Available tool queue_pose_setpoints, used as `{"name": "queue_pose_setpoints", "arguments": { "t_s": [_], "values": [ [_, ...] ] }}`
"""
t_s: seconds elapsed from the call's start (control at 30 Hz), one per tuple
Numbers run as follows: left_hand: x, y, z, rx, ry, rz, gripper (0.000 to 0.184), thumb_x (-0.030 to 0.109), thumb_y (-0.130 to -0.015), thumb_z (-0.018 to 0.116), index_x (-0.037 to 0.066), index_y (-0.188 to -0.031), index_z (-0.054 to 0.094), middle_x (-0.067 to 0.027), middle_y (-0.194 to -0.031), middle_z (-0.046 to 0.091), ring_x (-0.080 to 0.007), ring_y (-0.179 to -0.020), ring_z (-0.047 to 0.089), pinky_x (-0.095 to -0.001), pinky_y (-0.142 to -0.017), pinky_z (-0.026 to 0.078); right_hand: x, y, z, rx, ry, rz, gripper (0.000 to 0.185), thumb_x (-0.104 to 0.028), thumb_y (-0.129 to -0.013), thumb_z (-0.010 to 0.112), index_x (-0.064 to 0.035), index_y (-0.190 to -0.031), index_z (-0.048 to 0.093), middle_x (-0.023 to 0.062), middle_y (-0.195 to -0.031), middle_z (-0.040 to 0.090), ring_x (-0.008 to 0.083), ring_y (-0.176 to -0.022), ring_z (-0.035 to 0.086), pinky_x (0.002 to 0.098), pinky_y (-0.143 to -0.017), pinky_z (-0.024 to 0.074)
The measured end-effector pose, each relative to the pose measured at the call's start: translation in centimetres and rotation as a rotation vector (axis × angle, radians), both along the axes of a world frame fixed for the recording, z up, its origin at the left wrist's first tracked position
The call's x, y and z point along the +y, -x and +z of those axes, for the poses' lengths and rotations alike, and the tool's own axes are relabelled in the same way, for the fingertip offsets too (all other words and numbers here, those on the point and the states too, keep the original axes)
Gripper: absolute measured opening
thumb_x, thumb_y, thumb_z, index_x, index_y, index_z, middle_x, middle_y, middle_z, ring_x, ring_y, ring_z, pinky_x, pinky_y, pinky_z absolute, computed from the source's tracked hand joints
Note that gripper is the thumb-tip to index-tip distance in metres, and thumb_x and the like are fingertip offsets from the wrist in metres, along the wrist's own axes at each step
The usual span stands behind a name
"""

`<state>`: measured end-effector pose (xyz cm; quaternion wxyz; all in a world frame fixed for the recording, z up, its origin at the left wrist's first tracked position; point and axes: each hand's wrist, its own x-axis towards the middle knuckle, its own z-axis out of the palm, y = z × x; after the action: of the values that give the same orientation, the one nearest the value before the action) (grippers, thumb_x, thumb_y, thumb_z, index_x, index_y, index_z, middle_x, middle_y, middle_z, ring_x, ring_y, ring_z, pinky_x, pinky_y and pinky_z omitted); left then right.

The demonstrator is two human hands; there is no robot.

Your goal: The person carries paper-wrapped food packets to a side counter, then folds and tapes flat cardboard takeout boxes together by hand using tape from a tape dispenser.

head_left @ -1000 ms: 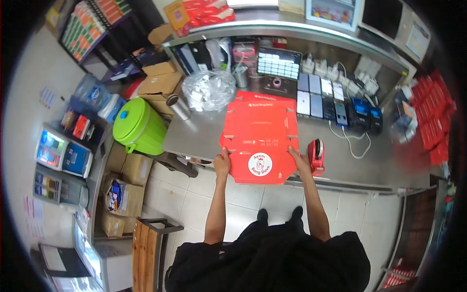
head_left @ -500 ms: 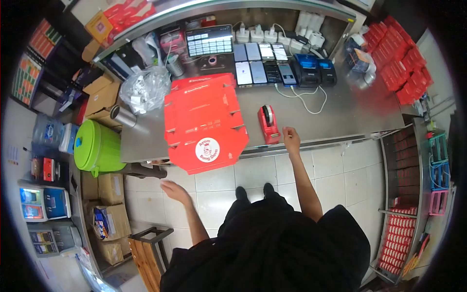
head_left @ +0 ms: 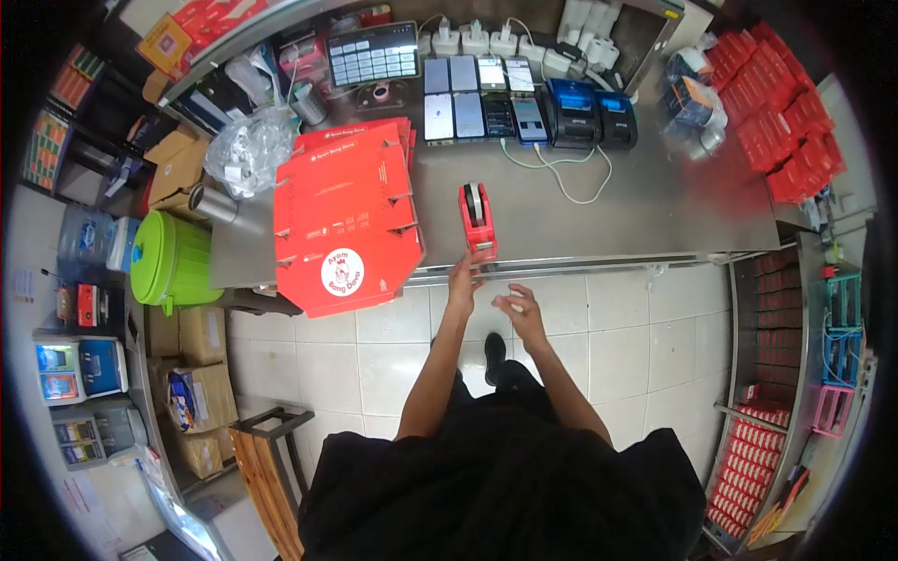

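Note:
A red tape dispenser (head_left: 475, 213) with a roll of tape stands at the front edge of the metal counter. My left hand (head_left: 463, 282) reaches to its near end, fingers stretched out and touching or almost touching it. Just to the right and nearer to me is my right hand (head_left: 522, 313), off the counter's edge, its fingers curled. Something small and pale may be at its fingertips; I cannot make it out. Left of the dispenser lies a stack of flat red cardboard boxes (head_left: 341, 201), the top one with a round white logo, overhanging the edge.
Several phones (head_left: 468, 114) lie in rows behind the dispenser, beside two dark printers (head_left: 572, 117) and a white cable (head_left: 571, 194). A tablet (head_left: 372, 56) stands at the back. A plastic bag (head_left: 251, 154), a metal tumbler (head_left: 213, 204) and a green bucket (head_left: 178, 262) are leftward.
My left hand has come across from left of the boxes to the tape dispenser's near end. My right hand has drawn back toward me from beside the dispenser. The view has shifted rightward.

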<state>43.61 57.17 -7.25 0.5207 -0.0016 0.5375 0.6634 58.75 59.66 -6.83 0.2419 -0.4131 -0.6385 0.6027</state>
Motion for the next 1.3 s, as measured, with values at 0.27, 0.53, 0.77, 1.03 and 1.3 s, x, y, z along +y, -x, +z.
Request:
{"name": "queue_pose_setpoints", "arguments": {
  "t_s": [0.27, 0.53, 0.77, 1.03, 1.3],
  "values": [
    [3.2, -1.4, -3.2, 1.261, 0.146, 0.376, 0.017, 0.013, -0.062, 0.071, 0.000, -0.071, 0.063, -0.0134, -0.078, 0.056, -0.0228, -0.077, 0.054, -0.0357, -0.067, 0.042, -0.1, -0.6, -0.5, -0.066, -0.145, 0.001, 0.010, -0.021, -0.073, 0.066, -0.0120, -0.076, 0.068, 0.0103, -0.101, 0.050, 0.0213, -0.108, 0.040, 0.0327, -0.087, 0.0340],
    [-5.8, -0.6, 6.4, 0.866, -0.041, 0.028, 0.011, 0.004, -0.064, 0.065, 0.004, -0.074, 0.061, -0.0096, -0.077, 0.056, -0.0243, -0.075, 0.054, -0.0347, -0.070, 0.043, -5.7, -0.2, 1.4, -0.106, -0.175, 0.167, 0.011, -0.016, -0.076, 0.063, -0.0090, -0.082, 0.068, 0.0069, -0.084, 0.050, 0.0169, -0.082, 0.050, 0.0272, -0.071, 0.0410],
    [-17.5, 11.2, 13.5, 1.700, 0.248, -0.010, 0.011, 0.024, -0.065, 0.068, 0.017, -0.073, 0.066, -0.0058, -0.106, 0.050, -0.0227, -0.102, 0.039, -0.0399, -0.085, 0.022, -15.9, 10.1, 5.2, 0.249, 0.013, 0.335, 0.014, -0.014, -0.079, 0.059, -0.0032, -0.085, 0.065, 0.0054, -0.071, 0.053, 0.0114, -0.065, 0.047, 0.0228, -0.059, 0.0361],
    [-18.7, 14.1, 12.5, 1.727, 0.393, 0.139, 0.079, 0.036, -0.065, 0.070, 0.002, -0.124, 0.030, -0.0164, -0.127, 0.027, -0.0315, -0.116, 0.027, -0.0473, -0.092, 0.018, -18.4, 13.8, 2.2, 0.112, 0.040, 0.123, 0.014, -0.015, -0.080, 0.059, -0.0040, -0.084, 0.066, 0.0026, -0.069, 0.052, 0.0082, -0.062, 0.044, 0.0220, -0.059, 0.0349],
    [-20.7, 11.9, 6.9, -0.067, -0.261, 0.518, 0.041, 0.025, -0.080, 0.060, 0.002, -0.110, 0.045, -0.0075, -0.102, 0.052, -0.0151, -0.093, 0.050, -0.0311, -0.082, 0.040, -17.3, 16.8, 0.3, 0.158, -0.055, 0.016, 0.013, -0.014, -0.079, 0.059, -0.0036, -0.083, 0.066, 0.0000, -0.068, 0.050, 0.0065, -0.062, 0.042, 0.0209, -0.057, 0.0332]
  ]
}}
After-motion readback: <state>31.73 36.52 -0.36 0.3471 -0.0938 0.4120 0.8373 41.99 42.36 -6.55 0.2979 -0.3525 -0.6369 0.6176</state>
